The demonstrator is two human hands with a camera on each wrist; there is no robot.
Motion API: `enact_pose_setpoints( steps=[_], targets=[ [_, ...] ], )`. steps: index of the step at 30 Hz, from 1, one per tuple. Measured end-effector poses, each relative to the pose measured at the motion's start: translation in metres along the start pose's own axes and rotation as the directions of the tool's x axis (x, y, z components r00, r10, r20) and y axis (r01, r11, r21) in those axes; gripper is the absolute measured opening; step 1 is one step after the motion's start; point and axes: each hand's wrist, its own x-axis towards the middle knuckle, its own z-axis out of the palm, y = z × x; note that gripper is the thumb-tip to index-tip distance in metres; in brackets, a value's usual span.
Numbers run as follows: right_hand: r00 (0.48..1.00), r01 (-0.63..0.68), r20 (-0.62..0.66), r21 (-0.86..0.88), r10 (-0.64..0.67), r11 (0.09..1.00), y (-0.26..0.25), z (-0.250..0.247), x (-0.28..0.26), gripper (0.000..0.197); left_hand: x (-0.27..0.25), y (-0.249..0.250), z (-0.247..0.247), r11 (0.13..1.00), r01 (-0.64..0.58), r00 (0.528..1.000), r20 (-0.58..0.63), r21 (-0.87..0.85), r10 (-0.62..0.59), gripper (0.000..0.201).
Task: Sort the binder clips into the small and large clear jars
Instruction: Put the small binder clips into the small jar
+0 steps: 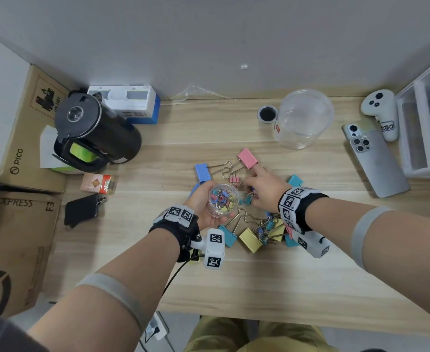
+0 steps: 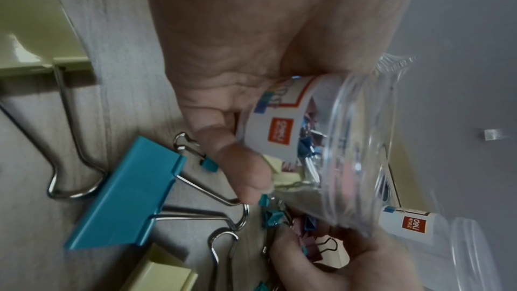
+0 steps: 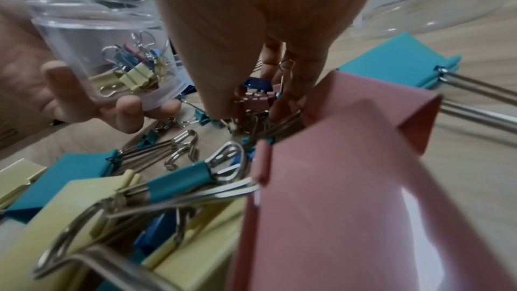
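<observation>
Fingers of my right hand are curled down into the middle of the clip pile, thumb and forefinger closing on a small pink clip. Whether the pinch is complete I cannot tell: the fingertips hide the contact. My index finger, seen from the head view, extends toward the large pink clip.

My left hand grips the small clear jar around its wall, mouth up and tilted slightly toward the right hand. It already contains a number of small clips in mixed colours.

Key relation: the jar mouth lies just left of and above my right fingertips, so the left hand is the nearer carrier and the transfer should be a short lift and leftward swing. The small clip's wire handles appear to point up and away from me, but blur makes the axis uncertain.

Large clips remain spread on the tabletop, including a teal one and a yellow one near me. The large clear jar stands well apart at the far right, apparently empty.
</observation>
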Motion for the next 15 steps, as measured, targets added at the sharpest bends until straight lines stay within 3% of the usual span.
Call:
enact_pose_setpoints(
  steps=[15],
  targets=[
    [1.0,0.011,-0.021,0.036,-0.01,0.999,-0.0034,-0.0072,-0.0003,0.025,0.0022,-0.0006,0.0011,1.0,0.004,1.0,-0.01,0.002,-0.004,0.051]
  ],
)
